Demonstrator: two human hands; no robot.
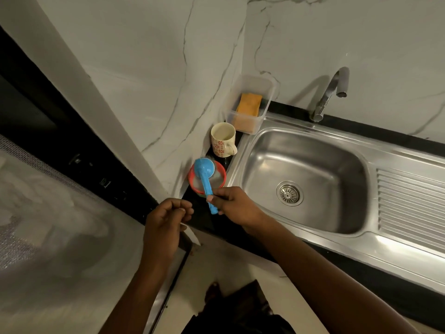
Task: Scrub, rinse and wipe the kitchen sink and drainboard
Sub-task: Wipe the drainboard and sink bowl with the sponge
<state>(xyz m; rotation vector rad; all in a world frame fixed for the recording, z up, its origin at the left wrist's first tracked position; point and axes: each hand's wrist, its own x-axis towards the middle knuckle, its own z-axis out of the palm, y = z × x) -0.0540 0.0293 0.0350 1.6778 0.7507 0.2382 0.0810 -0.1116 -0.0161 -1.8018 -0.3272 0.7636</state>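
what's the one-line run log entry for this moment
right hand: gripping blue plastic scoop over round red-rimmed container | left hand: curled, empty | stainless steel sink: empty | orange sponge: untouched

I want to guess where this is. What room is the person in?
Most likely a home kitchen: there is a steel sink with a ribbed drainboard, a tap, and a mug on the counter.

A dark counter (375, 266) carries a steel sink (305, 179). At the sink's nine o'clock stand three things — a red bowl (218, 183), a floral mug (222, 139) and, at eleven, a clear tub (250, 104).
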